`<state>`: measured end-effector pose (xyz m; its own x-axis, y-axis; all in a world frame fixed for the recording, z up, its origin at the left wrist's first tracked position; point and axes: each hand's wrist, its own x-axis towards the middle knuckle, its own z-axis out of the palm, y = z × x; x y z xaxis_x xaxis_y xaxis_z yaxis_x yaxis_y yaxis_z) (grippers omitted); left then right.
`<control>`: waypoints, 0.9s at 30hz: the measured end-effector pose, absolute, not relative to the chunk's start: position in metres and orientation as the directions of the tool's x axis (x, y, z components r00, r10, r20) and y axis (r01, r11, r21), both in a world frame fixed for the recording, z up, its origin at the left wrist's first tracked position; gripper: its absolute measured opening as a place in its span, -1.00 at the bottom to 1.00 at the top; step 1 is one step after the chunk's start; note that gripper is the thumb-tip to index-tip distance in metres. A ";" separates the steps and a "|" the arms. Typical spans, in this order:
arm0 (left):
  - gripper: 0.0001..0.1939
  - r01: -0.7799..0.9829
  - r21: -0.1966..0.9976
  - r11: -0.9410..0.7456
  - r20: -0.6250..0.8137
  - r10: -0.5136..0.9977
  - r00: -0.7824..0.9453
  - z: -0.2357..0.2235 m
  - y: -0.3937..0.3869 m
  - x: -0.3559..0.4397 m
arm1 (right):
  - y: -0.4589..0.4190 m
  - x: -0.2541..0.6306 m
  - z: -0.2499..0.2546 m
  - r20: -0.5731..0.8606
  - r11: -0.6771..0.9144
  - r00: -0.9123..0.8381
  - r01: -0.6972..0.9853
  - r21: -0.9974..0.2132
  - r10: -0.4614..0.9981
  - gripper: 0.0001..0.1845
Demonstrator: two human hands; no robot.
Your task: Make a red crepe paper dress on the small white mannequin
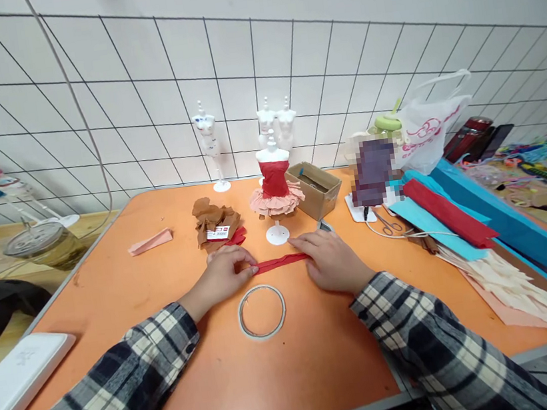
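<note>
Light: bright, diffuse, source out of frame | Shadows: soft, on tabletop (335,365) | Glare: mild sheen, same surface | Focus: centre fairly sharp, edges softer | Distortion: wide-angle stretch, wall (283,49) grid skewed | Artefact: mosaic patch (374,175), right of centre

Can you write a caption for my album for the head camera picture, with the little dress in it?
Two hands hold a red strip before a small dress form.

My left hand (228,273) pinches with its fingertips together. Across from it, my right hand (335,261) is palm down. My sleeved forearms (147,356) angle inward.
</note>
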<state>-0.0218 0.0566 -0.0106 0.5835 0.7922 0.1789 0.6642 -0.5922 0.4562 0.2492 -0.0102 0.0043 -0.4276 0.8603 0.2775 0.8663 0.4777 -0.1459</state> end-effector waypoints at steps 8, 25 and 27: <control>-0.74 0.701 0.347 -0.623 0.189 0.778 0.599 -0.014 0.058 -0.023 | 0.021 0.198 -0.001 0.179 0.547 -0.523 0.828 -0.128 0.834 -0.71; -0.77 0.702 0.206 -0.682 0.265 0.729 0.631 -0.010 0.059 -0.039 | 0.024 0.203 -0.015 0.251 0.556 -0.515 0.820 -0.135 0.820 -0.69; -0.78 0.685 0.169 -0.709 0.271 0.701 0.659 -0.008 0.059 -0.044 | 0.023 0.206 -0.016 0.242 0.567 -0.535 0.819 -0.087 0.810 -0.69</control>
<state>-0.0438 0.0586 -0.0084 0.6591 0.7014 0.2713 0.6849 -0.7088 0.1687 0.2064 0.0231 -0.0160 -0.5347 0.8097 0.2420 0.8192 0.5669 -0.0870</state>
